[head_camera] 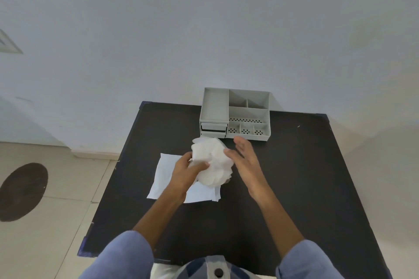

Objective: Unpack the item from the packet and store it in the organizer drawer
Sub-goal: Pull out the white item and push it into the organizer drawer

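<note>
A bundle of white round pads (213,161) is held up above the black table (294,176). My left hand (186,171) grips its left side, thumb on top. My right hand (244,158) is flat and open, fingers straight, touching the bundle's right side. Beneath the hands a flat white packet (165,176) lies on the table, partly hidden by my left forearm. The grey organizer (235,114) stands at the table's far edge, with two small drawers (213,129) at its front left; the lower one seems slightly pulled out.
The organizer has open compartments on top and perforated trays at its front right. A white wall stands behind the table. Tiled floor with a dark round patch (22,190) lies to the left.
</note>
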